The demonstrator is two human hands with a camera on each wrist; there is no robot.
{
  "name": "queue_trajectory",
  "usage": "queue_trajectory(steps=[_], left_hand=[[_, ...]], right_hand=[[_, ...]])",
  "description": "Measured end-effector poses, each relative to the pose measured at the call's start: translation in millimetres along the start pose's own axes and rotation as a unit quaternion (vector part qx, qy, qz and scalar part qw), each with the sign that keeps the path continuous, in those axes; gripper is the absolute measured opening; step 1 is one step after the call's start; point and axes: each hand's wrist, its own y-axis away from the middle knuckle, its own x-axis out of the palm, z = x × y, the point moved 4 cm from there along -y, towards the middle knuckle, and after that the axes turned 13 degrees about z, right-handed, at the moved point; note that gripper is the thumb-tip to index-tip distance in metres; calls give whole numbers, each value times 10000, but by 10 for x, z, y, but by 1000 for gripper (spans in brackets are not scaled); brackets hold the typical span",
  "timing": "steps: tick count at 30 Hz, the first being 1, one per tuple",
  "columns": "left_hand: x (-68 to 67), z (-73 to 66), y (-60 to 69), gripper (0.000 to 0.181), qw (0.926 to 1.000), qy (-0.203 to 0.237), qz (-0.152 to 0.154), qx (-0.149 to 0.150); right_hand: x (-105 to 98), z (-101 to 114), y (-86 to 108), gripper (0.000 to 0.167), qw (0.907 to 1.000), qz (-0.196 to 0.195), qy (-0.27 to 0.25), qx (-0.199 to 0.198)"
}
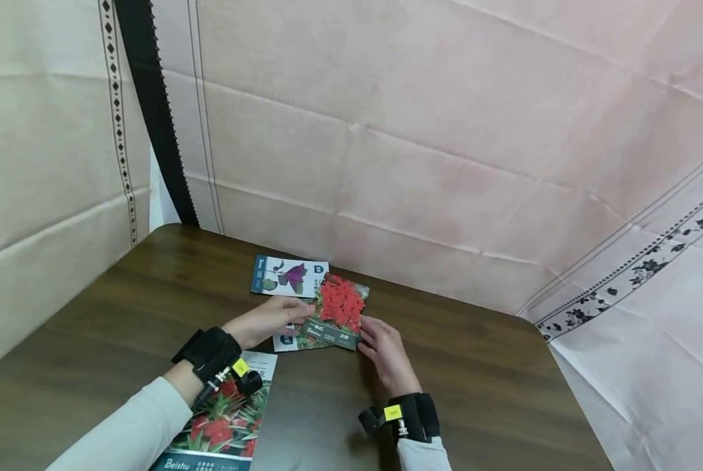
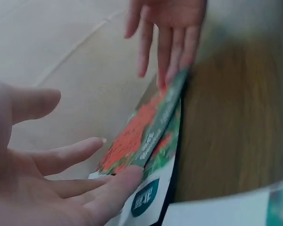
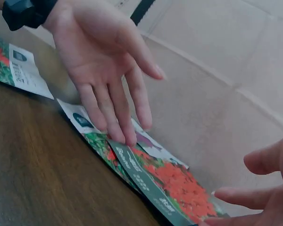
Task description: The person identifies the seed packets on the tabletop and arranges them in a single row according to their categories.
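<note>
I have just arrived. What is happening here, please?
A person's left hand and right hand are at opposite sides of a flat, rectangular packet with red flowers and a dark green band. It partly covers a white-ended, red-flowered packet. A white packet with a purple flower lies beyond; another red-flowered packet lies nearer the person.

Brown table here is showing wood grain. Purple-flowered packet is lying at the far edge; white-ended packet, partly covered, is sitting just in from that. Large red-flowered packet is lying farthest from that edge.
</note>
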Motion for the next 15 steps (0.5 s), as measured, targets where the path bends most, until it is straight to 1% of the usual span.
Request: queue_trajectory(steps=[2, 3, 5, 10, 12, 15], left_hand=[[-5, 12, -9, 50, 9998, 188, -66, 59], [-5, 11, -9, 49, 9997, 203, -77, 78], [-3, 4, -2, 45, 9998, 90, -132, 83], [51, -49, 25, 35, 9981, -577, -159, 123], [80, -73, 29, 34, 9971, -719, -208, 149], [112, -131, 53, 33, 9947, -898, -447, 204]], right_hand=[[18, 18, -15, 49, 9999, -73, 134, 6], [28, 32, -17, 49, 9998, -104, 163, 27], [39, 47, -19, 48, 9995, -179, 221, 113], [45, 63, 4, 45, 9984, -367, 327, 276], [36, 74, 21, 45, 9979, -479, 344, 267], [16, 111, 47, 43, 9973, -640, 322, 147]])
